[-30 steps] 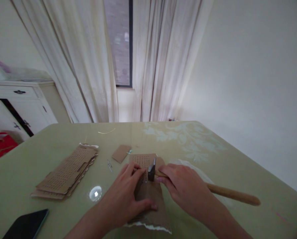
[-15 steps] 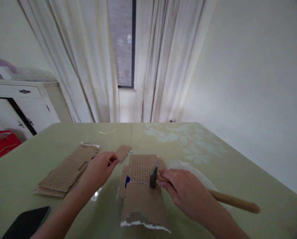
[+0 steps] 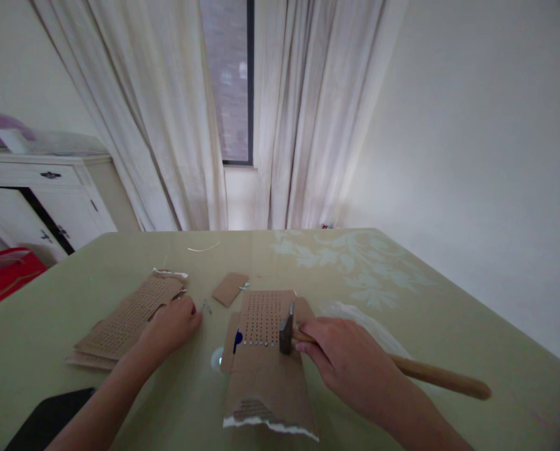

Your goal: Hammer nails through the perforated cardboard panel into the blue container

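Where the table (image 3: 181, 407) runs towards its near edge, out of frame, lies torn-ended perforated cardboard (image 3: 270, 385), light, probably easily creased; steady by its sides. Wooden-handled hammer (image 3: 286, 337), over its right side, presumably head-heavy; right hand (image 3: 350, 357) grips behind the head. Left hand (image 3: 175, 322), towards the table's left edge: fingers curled, any contents hidden. Slim metal pieces (image 3: 207, 307) just beyond: indistinct.

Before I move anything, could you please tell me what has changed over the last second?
The left hand has come off the torn-edged cardboard and moved left, to beside the perforated cardboard stack and the small metal pins; whether it holds anything is unclear. The right hand still grips the hammer near its head, and both cardboard lots look unmoved.
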Demonstrator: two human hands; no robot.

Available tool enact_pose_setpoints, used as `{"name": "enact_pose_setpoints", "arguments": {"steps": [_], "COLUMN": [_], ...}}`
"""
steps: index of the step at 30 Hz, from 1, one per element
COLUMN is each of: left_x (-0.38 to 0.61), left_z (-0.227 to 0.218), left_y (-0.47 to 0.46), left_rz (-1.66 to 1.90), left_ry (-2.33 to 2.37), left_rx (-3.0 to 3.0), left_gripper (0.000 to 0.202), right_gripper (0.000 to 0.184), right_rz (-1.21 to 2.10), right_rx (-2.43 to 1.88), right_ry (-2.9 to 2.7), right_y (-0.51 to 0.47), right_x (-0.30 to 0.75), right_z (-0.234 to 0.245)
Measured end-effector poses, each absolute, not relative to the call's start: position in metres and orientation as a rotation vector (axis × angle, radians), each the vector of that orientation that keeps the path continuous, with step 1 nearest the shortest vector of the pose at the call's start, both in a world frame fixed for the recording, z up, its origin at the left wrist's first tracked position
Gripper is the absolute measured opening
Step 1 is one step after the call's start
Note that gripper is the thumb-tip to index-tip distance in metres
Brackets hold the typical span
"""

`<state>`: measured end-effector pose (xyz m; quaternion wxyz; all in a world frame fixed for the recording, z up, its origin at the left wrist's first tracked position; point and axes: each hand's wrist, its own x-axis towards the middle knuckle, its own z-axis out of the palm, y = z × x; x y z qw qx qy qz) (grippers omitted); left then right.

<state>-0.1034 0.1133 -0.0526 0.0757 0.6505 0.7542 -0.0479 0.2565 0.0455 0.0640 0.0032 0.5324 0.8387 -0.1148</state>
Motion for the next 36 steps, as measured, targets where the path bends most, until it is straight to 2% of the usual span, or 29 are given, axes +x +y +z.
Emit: {"name": "enact_pose_setpoints", "arguments": {"steps": [6, 8, 10, 13, 16, 17, 19, 23, 31, 36], "left_x": [-0.099, -0.1, -0.098, -0.08, -0.043, -0.028, -0.001, 0.025, 0.009, 0.006], "left_z": [-0.049, -0.04, -0.026, 0.002, 0.027, 0.033, 0.04, 0.038, 0.035, 0.028], "left_y": [0.108, 0.105, 0.101, 0.093, 0.084, 0.081, 0.078, 0.078, 0.08, 0.086], "left_rz": [-0.122, -0.071, 0.04, 0.279, 0.526, 0.708, 0.868, 0.84, 0.686, 0.592], "left_ry": [2.342, 2.35, 2.31, 2.1, 1.762, 1.584, 1.356, 1.249, 1.121, 1.212], "left_rx": [1.935, 1.939, 1.981, 2.089, 2.154, 2.098, 2.036, 1.991, 1.98, 2.03], "left_gripper": [0.025, 0.019, 0.021, 0.03, 0.047, 0.049, 0.038, 0.027, 0.024, 0.02], "right_gripper": [0.019, 0.019, 0.019, 0.019, 0.019, 0.019, 0.019, 0.019, 0.021, 0.02], "right_rz": [-0.3, -0.272, -0.252, -0.213, -0.205, -0.208, -0.218, -0.239, -0.296, -0.273], "right_rx": [1.655, 1.658, 1.678, 1.708, 1.699, 1.693, 1.681, 1.67, 1.669, 1.628], "right_ry": [2.649, 2.651, 2.647, 2.645, 2.645, 2.645, 2.645, 2.648, 2.614, 2.63], "right_y": [0.046, 0.046, 0.046, 0.045, 0.045, 0.045, 0.046, 0.047, 0.046, 0.047], "right_x": [0.256, 0.258, 0.261, 0.264, 0.265, 0.265, 0.264, 0.265, 0.262, 0.261], "right_z": [0.067, 0.068, 0.07, 0.074, 0.077, 0.078, 0.077, 0.074, 0.075, 0.072]}}
